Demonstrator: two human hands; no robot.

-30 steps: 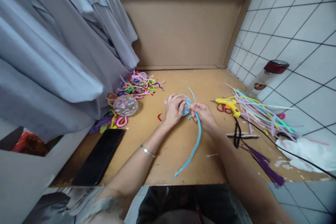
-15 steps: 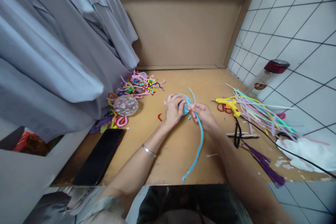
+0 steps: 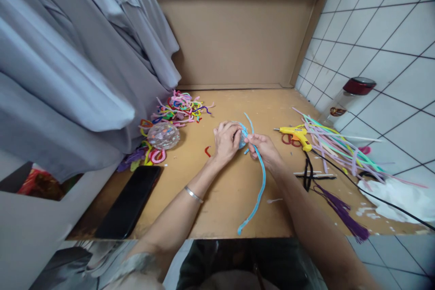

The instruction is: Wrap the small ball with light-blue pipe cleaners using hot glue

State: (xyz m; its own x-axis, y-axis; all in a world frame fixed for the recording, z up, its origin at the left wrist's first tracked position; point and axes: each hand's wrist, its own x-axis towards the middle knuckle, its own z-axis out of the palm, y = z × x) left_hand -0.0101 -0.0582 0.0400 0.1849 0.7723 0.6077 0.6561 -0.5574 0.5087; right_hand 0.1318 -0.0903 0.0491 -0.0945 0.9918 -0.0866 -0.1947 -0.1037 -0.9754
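At the middle of the table my left hand is wrapped over a small clear, bluish rounded piece, mostly hidden by the fingers. My right hand pinches a light blue pipe cleaner against the right side of that piece. One long end of the pipe cleaner curves down toward the table's front edge; a shorter end sticks up above the fingers. Part of the blue strand runs along the piece's upper edge. A short red pipe cleaner bit lies left of my left wrist.
On the left are a clear faceted ball, a heap of coloured pipe cleaners and a black phone. To the right lie a yellow glue gun, loose pipe cleaners, a purple tassel and a lidded jar.
Both hands stay nearly in place, the left shifting very slightly right. The long lower end of the blue pipe cleaner has swung a little to the right.
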